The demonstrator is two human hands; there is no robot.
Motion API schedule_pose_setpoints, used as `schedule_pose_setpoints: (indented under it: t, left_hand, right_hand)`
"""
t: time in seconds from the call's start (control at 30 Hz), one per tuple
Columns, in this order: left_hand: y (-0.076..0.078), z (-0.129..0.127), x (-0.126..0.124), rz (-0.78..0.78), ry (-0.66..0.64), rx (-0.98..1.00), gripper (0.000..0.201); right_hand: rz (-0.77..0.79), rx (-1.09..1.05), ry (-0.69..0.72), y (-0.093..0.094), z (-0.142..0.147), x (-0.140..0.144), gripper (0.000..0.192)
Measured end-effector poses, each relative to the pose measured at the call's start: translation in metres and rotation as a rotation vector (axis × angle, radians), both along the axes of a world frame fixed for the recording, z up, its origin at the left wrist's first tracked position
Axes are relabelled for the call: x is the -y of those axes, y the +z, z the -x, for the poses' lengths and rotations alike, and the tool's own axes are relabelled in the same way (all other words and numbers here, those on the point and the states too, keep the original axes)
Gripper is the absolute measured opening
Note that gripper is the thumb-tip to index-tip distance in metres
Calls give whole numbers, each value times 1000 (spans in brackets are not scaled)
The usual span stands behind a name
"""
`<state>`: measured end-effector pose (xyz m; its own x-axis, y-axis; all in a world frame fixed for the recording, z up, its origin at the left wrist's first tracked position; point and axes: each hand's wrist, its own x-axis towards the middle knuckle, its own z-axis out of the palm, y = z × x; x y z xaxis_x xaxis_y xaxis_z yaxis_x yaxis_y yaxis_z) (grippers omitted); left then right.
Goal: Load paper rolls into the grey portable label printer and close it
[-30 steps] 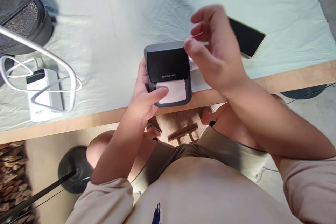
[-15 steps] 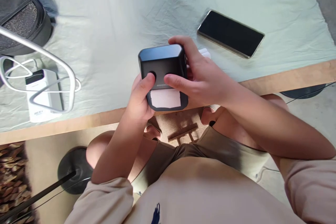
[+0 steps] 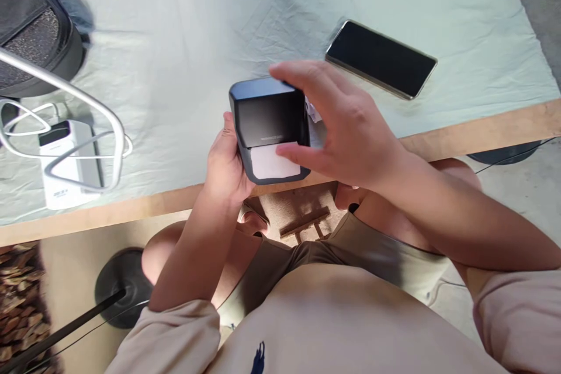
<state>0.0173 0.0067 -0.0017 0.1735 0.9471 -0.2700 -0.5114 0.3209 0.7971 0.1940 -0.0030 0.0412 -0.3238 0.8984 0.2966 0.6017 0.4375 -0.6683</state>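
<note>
Left hand [image 3: 223, 166] clamped round small black printer [image 3: 269, 128], steadying it above table edge [image 3: 482, 128]. Right hand [image 3: 350, 128] spread half-open over printer, thumb on white paper [image 3: 274, 163] (gripping nothing firmly). Phone [image 3: 380, 58] beyond printer; power bank [image 3: 65, 166] well left.

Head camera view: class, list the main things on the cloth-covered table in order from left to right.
Black bag → white power bank → left hand → black label printer → right hand → phone.
</note>
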Motion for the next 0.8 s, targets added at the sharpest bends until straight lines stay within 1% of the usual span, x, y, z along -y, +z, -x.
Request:
schedule_pose_setpoints:
  t: [0.1, 0.2, 0.27, 0.33, 0.37, 0.4, 0.47, 0.5, 0.53, 0.6, 0.7, 0.8]
  left_hand:
    - [2, -1, -2, 13, 22, 7, 40]
    - [5, -2, -1, 74, 0, 2, 41]
    - [5, -2, 0, 62, -47, 20, 41]
    - [3, 0, 2, 5, -107, 26, 44]
    - [1, 1, 3, -18, -128, 15, 45]
    - [0, 2, 3, -27, -144, 0, 44]
    - [-3, 4, 4, -33, -149, -20, 41]
    - [-4, 5, 4, -34, -148, -29, 41]
    - [-5, 6, 5, -33, -152, -36, 42]
    - [-5, 6, 6, -41, -153, -57, 40]
    - [-3, 6, 8, -75, -145, -110, 32]
    - [-1, 6, 11, -111, -183, -177, 31]
  right_hand:
    - [-72, 0, -30, 1, 1, 2, 56]
    - [-130, -23, -115, 5, 0, 1, 53]
    - [-146, -58, -182, 7, -1, 1, 44]
    - [-139, -137, -229, 9, -2, 0, 29]
    - [-124, -192, -237, 9, -3, -1, 23]
    - [-122, -234, -230, 9, -4, -2, 21]
    - [-176, -267, -200, 9, -6, -4, 21]
    - [-191, -237, -173, 9, -7, -5, 19]
    - [-182, -162, -145, 9, -8, -5, 16]
    - [-88, 96, -109, 11, -8, -5, 11]
    - [72, 455, -116, 13, -4, 0, 21]
    - [129, 580, -169, 14, 3, 5, 25]
